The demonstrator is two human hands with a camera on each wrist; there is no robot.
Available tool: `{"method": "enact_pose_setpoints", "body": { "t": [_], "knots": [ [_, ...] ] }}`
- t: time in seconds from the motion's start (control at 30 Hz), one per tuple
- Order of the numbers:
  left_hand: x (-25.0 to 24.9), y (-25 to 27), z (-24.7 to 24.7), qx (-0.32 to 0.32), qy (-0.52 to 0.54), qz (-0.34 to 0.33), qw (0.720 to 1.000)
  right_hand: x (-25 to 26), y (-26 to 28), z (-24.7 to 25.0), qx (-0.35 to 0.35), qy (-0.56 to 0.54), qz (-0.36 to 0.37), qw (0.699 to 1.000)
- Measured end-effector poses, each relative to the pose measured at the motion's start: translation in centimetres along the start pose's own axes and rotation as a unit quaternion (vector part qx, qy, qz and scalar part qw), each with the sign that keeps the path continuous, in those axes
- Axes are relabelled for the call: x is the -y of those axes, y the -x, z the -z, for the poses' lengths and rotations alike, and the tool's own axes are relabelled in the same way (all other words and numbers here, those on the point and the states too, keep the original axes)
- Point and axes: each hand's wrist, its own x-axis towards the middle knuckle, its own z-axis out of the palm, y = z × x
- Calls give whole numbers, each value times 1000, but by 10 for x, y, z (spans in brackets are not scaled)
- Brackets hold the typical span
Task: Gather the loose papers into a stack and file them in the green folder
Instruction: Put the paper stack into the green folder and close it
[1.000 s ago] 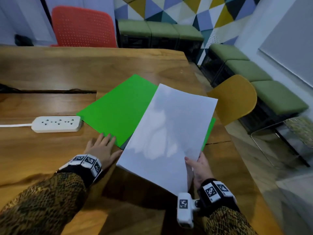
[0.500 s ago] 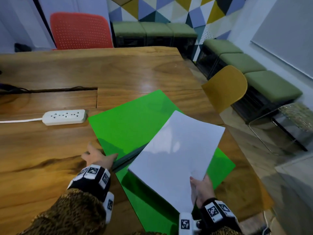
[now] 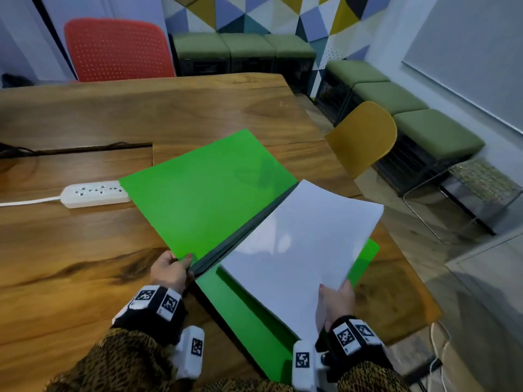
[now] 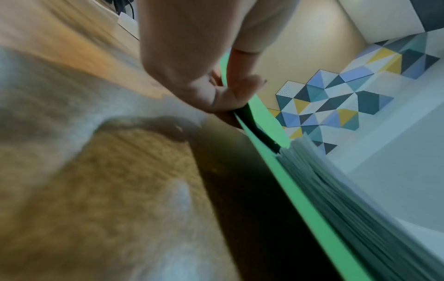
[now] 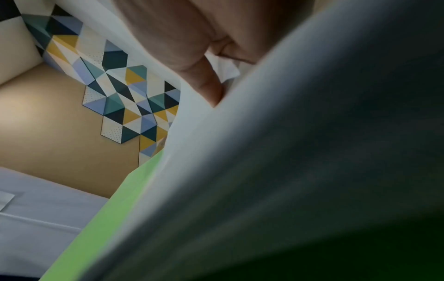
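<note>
The green folder [image 3: 206, 193] lies open on the wooden table [image 3: 85, 250], its dark spine running diagonally. My left hand [image 3: 172, 267] pinches the near corner of the folder's left cover [image 4: 254, 102], thumb on top. A white stack of papers [image 3: 300, 244] rests over the folder's right half, its near end raised. My right hand [image 3: 335, 304] grips the stack's near right corner, thumb on top and fingers underneath. In the left wrist view the stack's edge [image 4: 348, 199] sits on the green lower cover. The right wrist view is mostly filled by the paper's underside [image 5: 300, 171].
A white power strip [image 3: 94, 193] with its cord lies left of the folder. A yellow chair [image 3: 365, 137] stands at the table's right edge, a red chair [image 3: 116, 49] at the far side. Green benches [image 3: 410, 108] line the walls.
The left hand has swung the folder's cover fully open to the left. The right hand has lowered the paper stack onto the folder's right half.
</note>
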Motion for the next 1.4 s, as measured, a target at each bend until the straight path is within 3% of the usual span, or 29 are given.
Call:
{"method": "enact_pose_setpoints", "body": {
  "t": [0.1, 0.23, 0.5, 0.7, 1.07, 1.3, 1.4],
  "knots": [
    [-1, 11, 0, 46, 22, -5, 999, 4, 2, -1, -1, 21, 6, 1000],
    [-5, 19, 2, 99, 74, 4, 992, -5, -18, -2, -16, 140, -2, 990],
    [2, 25, 16, 127, -96, -126, 979, 0, -27, -2, 10, 260, 11, 966],
    [0, 33, 13, 160, -105, -153, 970, -2, -24, -1, 29, 287, 14, 957],
    [-2, 35, 19, 146, -178, -122, 965, 0, -19, -11, 39, 292, -38, 955],
    [-1, 36, 26, 203, -191, -157, 947, 7, -18, 1, -30, 308, -26, 951],
    [-13, 53, 21, 214, -147, -143, 955, 14, -15, 15, -51, 290, -40, 955]
  ]
}}
